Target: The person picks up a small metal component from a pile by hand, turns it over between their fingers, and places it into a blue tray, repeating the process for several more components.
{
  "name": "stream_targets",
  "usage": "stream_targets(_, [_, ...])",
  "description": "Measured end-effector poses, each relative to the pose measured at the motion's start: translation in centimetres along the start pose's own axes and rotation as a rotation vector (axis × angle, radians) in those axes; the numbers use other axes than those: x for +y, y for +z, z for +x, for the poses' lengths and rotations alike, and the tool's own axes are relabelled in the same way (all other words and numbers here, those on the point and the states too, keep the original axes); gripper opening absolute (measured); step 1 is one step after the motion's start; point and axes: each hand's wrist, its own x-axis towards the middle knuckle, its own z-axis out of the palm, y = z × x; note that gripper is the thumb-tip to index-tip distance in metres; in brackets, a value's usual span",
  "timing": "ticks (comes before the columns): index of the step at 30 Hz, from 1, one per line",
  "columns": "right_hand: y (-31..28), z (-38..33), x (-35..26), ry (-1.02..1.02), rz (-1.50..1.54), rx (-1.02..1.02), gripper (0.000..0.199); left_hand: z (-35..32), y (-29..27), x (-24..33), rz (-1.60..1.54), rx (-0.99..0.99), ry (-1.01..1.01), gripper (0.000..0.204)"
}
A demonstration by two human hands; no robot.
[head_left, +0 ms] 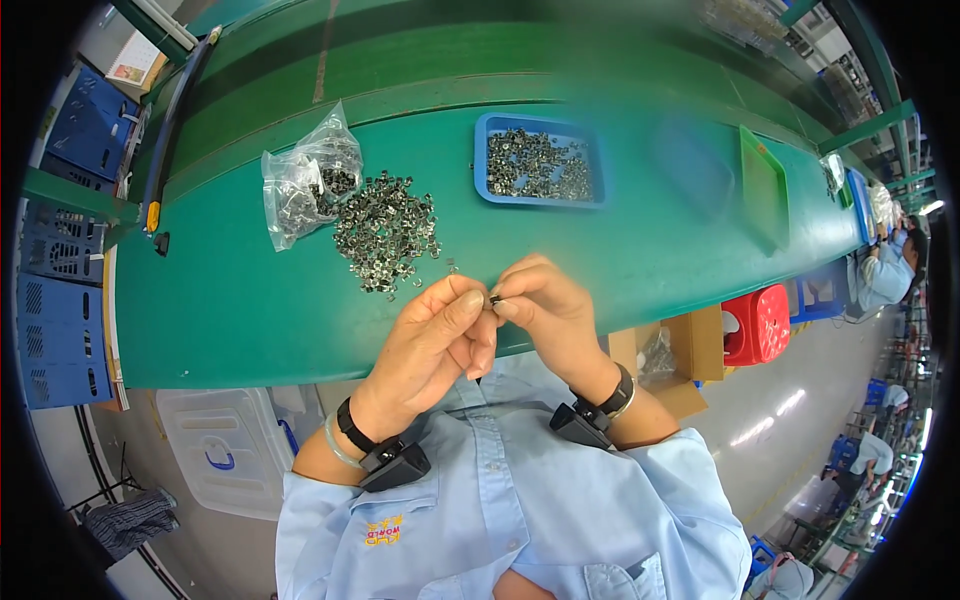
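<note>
My left hand [435,335] and my right hand [552,312] meet at the fingertips over the table's near edge. Between them is a small dark part [495,299], pinched by both; it is too small to make out fully. A thin dark tip [478,381] shows beneath my curled left fingers, its other end hidden. Just beyond my left hand lies a heap of small metal-and-black pieces [388,235], with a few strays at its near side. A clear plastic bag [297,190] holding more such pieces touches the heap's left side.
A blue tray [540,202] of small metal pieces sits farther back on the green table [230,320]. At the right is a green tray [764,190]. Below the table stand a lidded clear bin [215,450], a cardboard box [697,345] and a red stool [757,325]. Blue crates [65,340] line the left.
</note>
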Motion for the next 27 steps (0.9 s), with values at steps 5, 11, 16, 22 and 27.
stream_targets(5, [-0.3,-0.2,0.6,-0.003,0.019,-0.021,0.009,0.3,-0.3,-0.5,-0.051,-0.017,-0.004,0.016])
stream_targets(11, [-0.3,0.5,-0.6,-0.159,-0.412,-0.041,0.012,0.2,-0.9,-0.6,-0.018,0.001,-0.023,0.015])
stream_targets(16, [-0.4,0.6,-0.6,-0.292,-0.607,-0.076,0.016,0.1,-1.0,-0.4,-0.003,0.023,-0.046,0.017])
stream_targets(22, [-0.3,0.5,-0.5,-0.293,-0.632,-0.088,0.015,0.1,-1.6,-0.2,0.013,-0.017,-0.066,0.017])
stream_targets(27, [-0.2,0.5,-0.2,-0.273,-0.624,-0.072,0.014,0.1,-1.7,0.2,0.046,-0.008,-0.082,0.017])
